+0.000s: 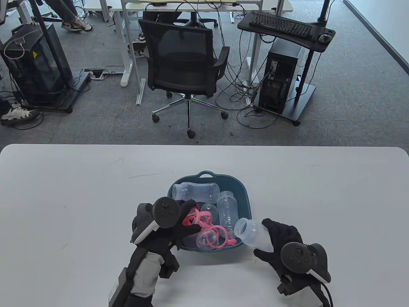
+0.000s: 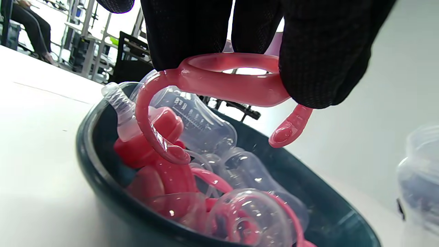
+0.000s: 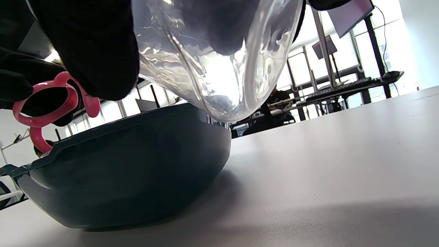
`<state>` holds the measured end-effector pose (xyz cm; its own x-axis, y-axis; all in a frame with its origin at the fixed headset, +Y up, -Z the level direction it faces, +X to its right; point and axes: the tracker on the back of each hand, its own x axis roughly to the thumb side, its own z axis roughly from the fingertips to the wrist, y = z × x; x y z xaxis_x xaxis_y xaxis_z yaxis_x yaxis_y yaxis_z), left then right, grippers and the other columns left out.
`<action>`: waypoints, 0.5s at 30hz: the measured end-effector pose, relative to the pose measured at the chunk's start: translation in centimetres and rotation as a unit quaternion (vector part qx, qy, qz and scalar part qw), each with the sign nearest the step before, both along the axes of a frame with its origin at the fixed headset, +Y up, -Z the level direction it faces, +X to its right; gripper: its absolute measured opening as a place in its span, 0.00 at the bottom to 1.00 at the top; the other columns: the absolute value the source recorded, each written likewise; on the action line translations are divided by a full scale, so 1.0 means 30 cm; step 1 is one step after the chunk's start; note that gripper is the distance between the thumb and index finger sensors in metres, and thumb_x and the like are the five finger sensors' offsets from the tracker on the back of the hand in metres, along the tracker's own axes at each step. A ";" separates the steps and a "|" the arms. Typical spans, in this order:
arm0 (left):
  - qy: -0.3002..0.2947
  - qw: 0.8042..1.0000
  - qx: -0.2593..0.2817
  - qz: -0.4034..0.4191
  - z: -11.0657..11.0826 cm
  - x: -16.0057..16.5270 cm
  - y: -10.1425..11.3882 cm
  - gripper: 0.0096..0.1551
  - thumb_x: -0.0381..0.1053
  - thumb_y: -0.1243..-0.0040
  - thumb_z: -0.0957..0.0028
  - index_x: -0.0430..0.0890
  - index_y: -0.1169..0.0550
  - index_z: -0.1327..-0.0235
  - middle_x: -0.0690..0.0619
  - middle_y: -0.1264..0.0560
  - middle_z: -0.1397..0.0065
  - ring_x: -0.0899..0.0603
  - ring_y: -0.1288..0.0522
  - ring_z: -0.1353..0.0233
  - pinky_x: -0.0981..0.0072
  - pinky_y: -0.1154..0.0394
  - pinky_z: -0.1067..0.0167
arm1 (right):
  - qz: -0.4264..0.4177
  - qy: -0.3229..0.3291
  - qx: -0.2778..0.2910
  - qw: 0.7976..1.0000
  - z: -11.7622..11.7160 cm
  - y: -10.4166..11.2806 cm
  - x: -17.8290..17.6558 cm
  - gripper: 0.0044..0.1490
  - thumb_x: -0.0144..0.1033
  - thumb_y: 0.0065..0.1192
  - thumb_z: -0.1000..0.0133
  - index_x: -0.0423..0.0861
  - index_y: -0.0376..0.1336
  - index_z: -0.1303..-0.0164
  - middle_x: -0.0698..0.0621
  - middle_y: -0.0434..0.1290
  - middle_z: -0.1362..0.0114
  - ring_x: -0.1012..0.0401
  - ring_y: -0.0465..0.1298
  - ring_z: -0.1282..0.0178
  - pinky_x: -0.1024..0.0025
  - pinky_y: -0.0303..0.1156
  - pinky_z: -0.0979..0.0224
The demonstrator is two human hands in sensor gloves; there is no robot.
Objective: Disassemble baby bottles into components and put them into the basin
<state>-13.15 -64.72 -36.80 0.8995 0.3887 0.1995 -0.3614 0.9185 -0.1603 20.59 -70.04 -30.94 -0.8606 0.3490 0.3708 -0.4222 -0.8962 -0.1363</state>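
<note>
My left hand (image 1: 166, 224) hung over the basin's (image 1: 246, 192) near-left rim, fingers pinched on a pink handle ring (image 2: 219, 80). The wrist view showed that ring as glossy, translucent pink: a round collar with two curved arms ending in rounded tips, one curling down toward the pile, the other poking out under my thumb (image 2: 322, 61).

My right hand (image 1: 281, 240) sat at about four o'clock from the basin, fingers wrapped round a clear bottle body (image 1: 252, 235). It lay tilted, its open threaded neck pointing toward ten o'clock and just over the basin's rim. The plastic was colourless and faintly cloudy, with no cap, ring or teat on it.

The basin was dark teal, rounded, with a loop handle at twelve o'clock. Inside lay two more clear bottle bodies (image 1: 196, 191) on their sides at the far side, one marked with a measuring scale, and nearer me pink handle rings (image 1: 220, 236) tangled with clear domed caps (image 1: 209, 211).
</note>
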 end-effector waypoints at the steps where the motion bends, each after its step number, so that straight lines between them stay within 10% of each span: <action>1: 0.002 1.000 -0.001 -0.013 -0.001 0.006 -0.005 0.45 0.66 0.27 0.56 0.59 0.32 0.24 0.50 0.35 0.21 0.38 0.28 0.23 0.38 0.51 0.21 | 0.000 0.000 0.000 1.000 0.000 0.000 0.000 0.58 0.52 0.76 0.50 0.42 0.48 0.18 0.41 0.62 0.21 0.38 0.61 0.24 0.30 0.51 0.24; 15: 0.028 0.998 0.049 -0.020 0.016 0.007 0.014 0.48 0.67 0.29 0.56 0.63 0.37 0.22 0.56 0.40 0.17 0.40 0.39 0.14 0.36 0.55 0.21 | -0.001 0.001 -0.003 1.000 -0.001 -0.001 -0.003 0.58 0.52 0.76 0.50 0.43 0.48 0.18 0.41 0.61 0.20 0.38 0.61 0.23 0.30 0.51 0.24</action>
<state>-12.94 -64.29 -36.32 0.9247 0.3337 0.1829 -0.3304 0.9425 -0.0494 20.50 -70.09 -30.98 -0.8593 0.3527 0.3704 -0.4243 -0.8960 -0.1311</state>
